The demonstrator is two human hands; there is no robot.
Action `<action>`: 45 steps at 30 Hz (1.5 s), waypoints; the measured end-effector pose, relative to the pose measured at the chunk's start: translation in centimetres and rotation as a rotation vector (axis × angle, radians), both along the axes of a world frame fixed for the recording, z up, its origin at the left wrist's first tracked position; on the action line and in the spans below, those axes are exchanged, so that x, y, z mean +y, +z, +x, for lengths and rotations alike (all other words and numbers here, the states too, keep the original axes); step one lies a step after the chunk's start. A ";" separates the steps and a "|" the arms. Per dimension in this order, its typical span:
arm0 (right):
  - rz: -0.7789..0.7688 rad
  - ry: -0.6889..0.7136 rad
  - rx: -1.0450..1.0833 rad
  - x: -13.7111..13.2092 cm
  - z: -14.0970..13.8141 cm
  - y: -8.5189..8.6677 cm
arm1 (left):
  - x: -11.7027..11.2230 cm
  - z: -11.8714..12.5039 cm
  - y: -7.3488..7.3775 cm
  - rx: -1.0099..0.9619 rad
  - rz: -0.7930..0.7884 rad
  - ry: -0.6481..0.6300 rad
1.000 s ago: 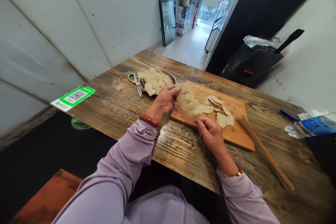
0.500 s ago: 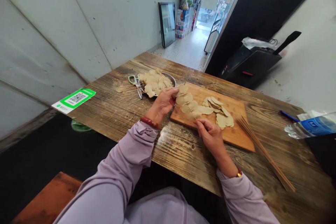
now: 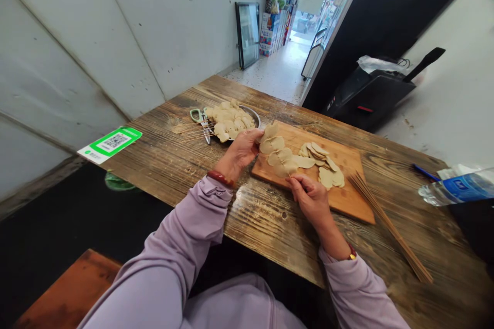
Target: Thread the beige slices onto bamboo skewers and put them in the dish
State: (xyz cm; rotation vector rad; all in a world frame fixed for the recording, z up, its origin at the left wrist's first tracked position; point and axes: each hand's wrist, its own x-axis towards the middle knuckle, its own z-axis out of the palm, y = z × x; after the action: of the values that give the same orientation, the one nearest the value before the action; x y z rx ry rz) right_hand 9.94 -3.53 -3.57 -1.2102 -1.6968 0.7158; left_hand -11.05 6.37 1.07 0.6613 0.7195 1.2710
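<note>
Thin, pale beige slices [image 3: 280, 156] are threaded in a row on a skewer held above the near left part of the cutting board [image 3: 354, 200]. My left hand [image 3: 246, 148] pinches the far end of the row. My right hand [image 3: 309, 194] is closed on the skewer's near end, just below the last slice. Loose slices [image 3: 331, 177] lie in a pile on the board. Left of the board, a metal plate [image 3: 255, 115] bears several filled skewers [image 3: 230, 119], their sticks pointing left.
Scissors [image 3: 206, 128] with pale green handles lie beside the plate. A bundle of bare skewers [image 3: 389, 226] rests partly on the board's right edge. Further right are a water bottle [image 3: 459, 186] and a blue pen [image 3: 425, 171]. A green QR card [image 3: 111, 144] sits at the table's left corner.
Both hands and the skewer of slices keep nearly the same pose. The whole view has shifted very slightly.
</note>
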 end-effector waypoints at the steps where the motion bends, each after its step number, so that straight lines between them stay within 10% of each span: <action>1: 0.001 -0.003 0.000 0.0 0.0 0.0 | 0.0 0.1 0.0 -0.001 -0.002 -0.002; 45: -0.076 -0.005 0.029 -0.1 -0.6 0.2 | -1.1 1.5 0.4 -0.134 -0.030 0.060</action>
State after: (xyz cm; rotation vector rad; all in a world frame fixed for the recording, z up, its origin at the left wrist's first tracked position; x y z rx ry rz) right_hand 9.31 -3.65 -3.37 -1.2498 -1.6555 0.7974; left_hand -9.55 5.26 1.50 0.5286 0.6509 1.3438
